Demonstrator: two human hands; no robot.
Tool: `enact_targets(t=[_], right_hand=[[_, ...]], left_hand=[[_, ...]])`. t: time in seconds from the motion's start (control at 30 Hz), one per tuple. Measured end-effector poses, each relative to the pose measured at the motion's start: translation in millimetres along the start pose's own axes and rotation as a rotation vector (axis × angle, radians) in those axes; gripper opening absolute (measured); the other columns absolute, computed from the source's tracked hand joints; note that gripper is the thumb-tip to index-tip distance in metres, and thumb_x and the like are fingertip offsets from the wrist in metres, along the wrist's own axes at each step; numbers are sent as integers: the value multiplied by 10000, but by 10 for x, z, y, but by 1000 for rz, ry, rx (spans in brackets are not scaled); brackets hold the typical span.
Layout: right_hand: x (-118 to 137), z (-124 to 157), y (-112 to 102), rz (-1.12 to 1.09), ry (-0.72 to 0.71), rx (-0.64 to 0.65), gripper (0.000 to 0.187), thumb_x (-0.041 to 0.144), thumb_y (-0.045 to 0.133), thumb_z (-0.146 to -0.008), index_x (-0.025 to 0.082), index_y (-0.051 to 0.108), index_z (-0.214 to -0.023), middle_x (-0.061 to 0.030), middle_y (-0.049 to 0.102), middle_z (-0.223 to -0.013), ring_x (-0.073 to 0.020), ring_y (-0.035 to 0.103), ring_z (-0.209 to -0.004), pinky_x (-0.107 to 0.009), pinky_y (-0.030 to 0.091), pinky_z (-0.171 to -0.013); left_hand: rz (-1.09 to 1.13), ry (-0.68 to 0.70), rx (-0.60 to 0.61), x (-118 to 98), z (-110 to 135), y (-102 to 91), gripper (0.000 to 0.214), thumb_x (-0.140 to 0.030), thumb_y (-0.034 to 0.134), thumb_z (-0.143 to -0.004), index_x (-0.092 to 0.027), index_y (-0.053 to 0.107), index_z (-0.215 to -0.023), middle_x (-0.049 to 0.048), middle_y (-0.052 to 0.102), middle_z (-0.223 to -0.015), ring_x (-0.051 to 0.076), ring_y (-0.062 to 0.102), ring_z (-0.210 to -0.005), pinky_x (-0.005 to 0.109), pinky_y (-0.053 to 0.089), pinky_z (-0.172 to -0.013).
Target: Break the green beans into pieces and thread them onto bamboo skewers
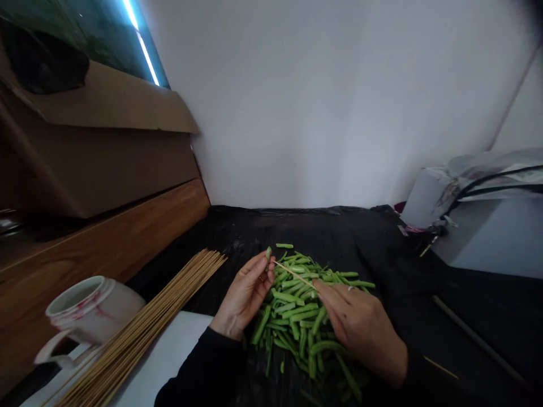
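A pile of cut green bean pieces (299, 316) lies on a black plastic sheet (339, 237). My left hand (246, 297) is pinched on one green bean piece (268, 254) at the pile's left edge. My right hand (360, 325) rests over the pile and pinches a thin bamboo skewer (292, 273), whose point reaches toward the bean piece in my left hand. Whether the tip touches the piece I cannot tell. Both sleeves are black.
A bundle of bamboo skewers (148, 328) lies on a white board (169, 356) at the left, beside a white mug with red marks (87, 314). Cardboard boxes (97, 158) and a wooden ledge stand left. A white box with cables (475, 215) sits right. A loose skewer (441, 367) lies near my right wrist.
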State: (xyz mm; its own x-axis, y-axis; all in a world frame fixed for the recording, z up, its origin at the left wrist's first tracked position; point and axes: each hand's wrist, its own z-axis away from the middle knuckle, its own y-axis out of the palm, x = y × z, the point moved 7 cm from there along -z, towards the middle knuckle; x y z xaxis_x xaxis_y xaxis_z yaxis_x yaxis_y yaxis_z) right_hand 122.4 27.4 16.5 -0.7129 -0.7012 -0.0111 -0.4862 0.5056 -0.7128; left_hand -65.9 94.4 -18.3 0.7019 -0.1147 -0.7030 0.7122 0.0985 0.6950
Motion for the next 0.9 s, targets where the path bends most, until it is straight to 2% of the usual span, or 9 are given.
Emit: enact_targets(t=[0.47, 0.9], right_hand=[[-17, 17, 40, -5, 42, 41, 330, 163, 367, -984, 119, 620, -1191, -83, 686, -839, -190, 662, -726, -323, 514, -663], [5, 1, -20, 21, -4, 12, 336, 147, 389, -967, 104, 619, -1207, -66, 655, -771, -183, 633, -671, -318, 491, -612]], left_hand=[[-13, -10, 36, 33, 9, 26, 146, -53, 756, -728, -100, 755, -867, 64, 739, -803, 84, 656, -680, 144, 542, -615], [-49, -12, 37, 30, 3, 27, 158, -78, 779, -717, -99, 754, -871, 61, 730, -797, 80, 647, -674, 142, 536, -613]])
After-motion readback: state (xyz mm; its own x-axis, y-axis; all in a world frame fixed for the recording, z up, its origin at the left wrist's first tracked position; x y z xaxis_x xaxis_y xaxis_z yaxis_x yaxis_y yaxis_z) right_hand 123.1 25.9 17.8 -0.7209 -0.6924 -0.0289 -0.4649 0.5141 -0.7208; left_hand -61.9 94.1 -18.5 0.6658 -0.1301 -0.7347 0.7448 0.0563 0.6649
